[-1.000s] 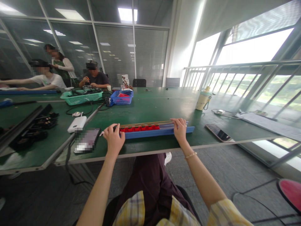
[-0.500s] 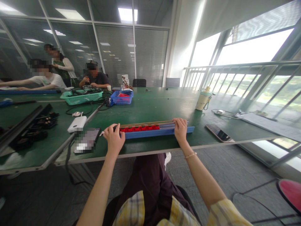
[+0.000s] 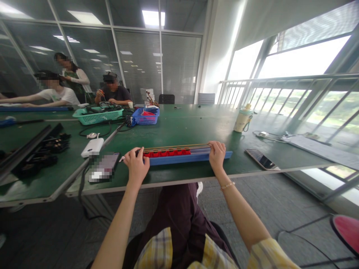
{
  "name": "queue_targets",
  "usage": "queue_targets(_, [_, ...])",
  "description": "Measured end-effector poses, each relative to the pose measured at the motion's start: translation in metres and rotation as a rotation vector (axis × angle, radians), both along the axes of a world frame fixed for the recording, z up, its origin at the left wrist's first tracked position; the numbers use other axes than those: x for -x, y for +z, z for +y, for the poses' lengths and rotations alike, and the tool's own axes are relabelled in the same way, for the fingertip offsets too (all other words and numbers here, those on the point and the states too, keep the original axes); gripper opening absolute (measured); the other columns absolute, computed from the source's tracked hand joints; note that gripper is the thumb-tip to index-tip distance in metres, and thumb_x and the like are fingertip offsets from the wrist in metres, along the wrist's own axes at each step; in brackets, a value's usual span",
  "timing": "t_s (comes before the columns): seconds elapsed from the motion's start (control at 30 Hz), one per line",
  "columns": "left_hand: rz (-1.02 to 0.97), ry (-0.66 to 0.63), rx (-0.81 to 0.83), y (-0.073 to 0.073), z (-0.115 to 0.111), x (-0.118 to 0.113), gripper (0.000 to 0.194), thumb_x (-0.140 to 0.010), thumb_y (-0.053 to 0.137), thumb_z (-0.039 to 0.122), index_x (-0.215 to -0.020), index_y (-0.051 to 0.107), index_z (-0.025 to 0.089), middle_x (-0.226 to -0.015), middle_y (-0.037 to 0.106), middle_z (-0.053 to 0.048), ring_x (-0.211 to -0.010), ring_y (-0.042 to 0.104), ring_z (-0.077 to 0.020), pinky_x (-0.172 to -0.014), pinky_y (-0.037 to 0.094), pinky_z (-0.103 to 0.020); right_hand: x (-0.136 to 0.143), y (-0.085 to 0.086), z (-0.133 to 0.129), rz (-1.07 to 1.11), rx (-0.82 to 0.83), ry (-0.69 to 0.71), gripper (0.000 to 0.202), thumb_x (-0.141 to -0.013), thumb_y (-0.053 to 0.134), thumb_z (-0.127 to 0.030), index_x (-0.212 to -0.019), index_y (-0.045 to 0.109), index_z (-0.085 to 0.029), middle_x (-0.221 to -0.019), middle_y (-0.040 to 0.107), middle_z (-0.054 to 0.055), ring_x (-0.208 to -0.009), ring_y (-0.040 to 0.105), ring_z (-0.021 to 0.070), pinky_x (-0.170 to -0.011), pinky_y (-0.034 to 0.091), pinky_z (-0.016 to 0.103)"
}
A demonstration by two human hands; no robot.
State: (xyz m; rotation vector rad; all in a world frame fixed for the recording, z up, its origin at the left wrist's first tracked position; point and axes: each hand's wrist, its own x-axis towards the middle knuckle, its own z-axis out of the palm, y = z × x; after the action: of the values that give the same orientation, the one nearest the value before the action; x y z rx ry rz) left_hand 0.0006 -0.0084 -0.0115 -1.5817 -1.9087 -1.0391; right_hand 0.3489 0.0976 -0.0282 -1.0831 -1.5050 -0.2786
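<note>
A long blue tray (image 3: 179, 158) lies near the table's front edge, with a row of several red pieces (image 3: 167, 152) inside its left and middle part. Thin tan strands (image 3: 179, 146) stretch above it from one hand to the other. My left hand (image 3: 136, 163) is closed round the tray's left end, by a small dark part. At the right end my right hand (image 3: 217, 154) pinches the strands, fingers bent over the tray's far side.
Left of the tray lie a phone (image 3: 104, 168) and a white device (image 3: 92, 147). Farther back stand a green basket (image 3: 98, 116) and a blue basket (image 3: 146, 117). To the right are a bottle (image 3: 242, 118) and another phone (image 3: 261, 159). Three people are across the tables.
My right hand has shifted slightly to the right along the tray. My left hand stays at the left end.
</note>
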Motion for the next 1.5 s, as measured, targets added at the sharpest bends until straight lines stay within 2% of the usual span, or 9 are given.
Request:
queue_targets(0.4, [-0.021,-0.013,-0.016,0.003,-0.002,-0.001,0.047,-0.086,0.047,0.022,-0.128,0.065,0.020,-0.129,0.056,-0.015,-0.117,0.041,-0.0337,-0.099,0.035,-0.051,-0.003,-0.003,0.002,0.003,0.022,-0.059,0.029,-0.098,0.041,-0.029,-0.091,0.069,-0.023,-0.093,0.071,0.006,-0.086,0.055,0.0243,-0.084,0.038,0.037])
queue_targets(0.67, [0.021,-0.138,-0.050,0.007,-0.008,-0.001,0.041,-0.087,0.048,0.018,-0.117,0.073,0.030,-0.127,0.061,-0.007,-0.116,0.044,-0.0293,-0.099,0.037,-0.046,-0.001,-0.003,0.002,-0.040,0.037,-0.059,0.030,-0.098,0.040,-0.029,-0.091,0.068,-0.023,-0.093,0.069,0.007,-0.088,0.054,0.0244,-0.083,0.038,0.037])
queue_targets(0.87, [0.048,-0.159,-0.053,0.008,-0.008,0.001,0.038,-0.089,0.048,0.019,-0.114,0.074,0.030,-0.123,0.064,-0.006,-0.113,0.045,-0.0289,-0.095,0.038,-0.044,0.000,-0.006,0.004,-0.049,0.032,-0.053,0.029,-0.099,0.040,-0.028,-0.094,0.069,-0.023,-0.093,0.067,0.007,-0.089,0.054,0.0242,-0.084,0.039,0.037])
queue_targets(0.97, [0.054,-0.173,-0.076,0.007,-0.007,0.004,0.037,-0.088,0.050,0.018,-0.113,0.074,0.029,-0.122,0.063,-0.007,-0.112,0.045,-0.0285,-0.096,0.039,-0.044,-0.003,-0.003,0.013,-0.072,0.041,-0.034,0.030,-0.099,0.041,-0.028,-0.095,0.070,-0.022,-0.094,0.066,0.008,-0.091,0.054,0.0237,-0.085,0.040,0.036])
queue_targets(1.2, [0.062,-0.186,-0.106,0.006,-0.006,0.006,0.037,-0.088,0.050,0.016,-0.112,0.075,0.029,-0.120,0.063,-0.008,-0.112,0.045,-0.0280,-0.096,0.040,-0.044,-0.018,0.017,0.060,-0.065,0.175,0.031,0.034,-0.095,0.041,-0.028,-0.095,0.073,-0.019,-0.096,0.068,0.010,-0.094,0.057,0.0233,-0.088,0.043,0.035])
queue_targets(1.33, [0.057,-0.172,-0.097,0.005,-0.007,0.005,0.036,-0.089,0.050,0.018,-0.113,0.075,0.030,-0.121,0.063,-0.008,-0.112,0.045,-0.0289,-0.094,0.039,-0.045,-0.022,0.011,0.075,-0.052,0.290,0.089,0.035,-0.092,0.042,-0.029,-0.093,0.075,-0.016,-0.093,0.071,0.011,-0.090,0.060,0.0233,-0.088,0.045,0.035])
queue_targets(1.5, [0.051,-0.173,-0.089,0.004,-0.007,0.006,0.036,-0.089,0.050,0.018,-0.114,0.074,0.030,-0.122,0.063,-0.008,-0.113,0.044,-0.0290,-0.094,0.038,-0.045,-0.027,0.007,0.077,-0.017,0.466,0.120,0.032,-0.087,0.047,-0.029,-0.095,0.074,-0.016,-0.082,0.071,0.008,-0.080,0.062,0.0215,-0.081,0.046,0.032])
